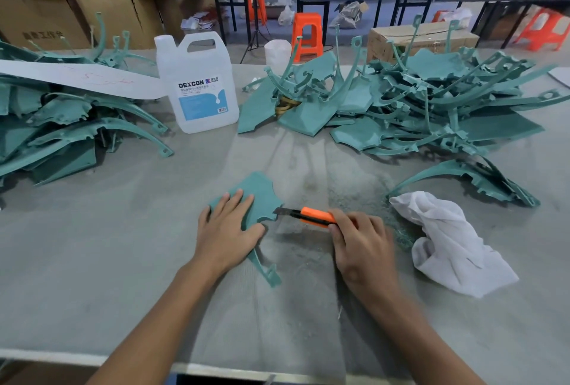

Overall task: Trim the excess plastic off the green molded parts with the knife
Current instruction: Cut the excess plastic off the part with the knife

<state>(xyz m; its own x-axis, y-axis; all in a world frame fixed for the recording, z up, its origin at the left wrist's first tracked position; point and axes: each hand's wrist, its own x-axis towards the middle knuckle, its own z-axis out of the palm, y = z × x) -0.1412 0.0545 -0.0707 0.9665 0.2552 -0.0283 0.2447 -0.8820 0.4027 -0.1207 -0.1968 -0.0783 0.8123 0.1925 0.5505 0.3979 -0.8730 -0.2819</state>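
A green molded part (260, 196) lies flat on the grey table in front of me. My left hand (228, 230) presses down on it with straight fingers. Its thin curved arm (266, 270) sticks out below my palm. My right hand (361, 242) grips an orange utility knife (314, 216). The knife's blade tip touches the part's right edge. A large pile of green parts (416, 106) sits at the back right. Another pile of green parts (61, 125) lies at the left.
A white DEXCON jug (200, 85) stands behind the part. A white cloth (447, 242) lies right of my right hand, with one green part (472, 177) behind it. A white paper strip (80, 77) rests on the left pile. Plastic shavings dust the grey table (308, 168).
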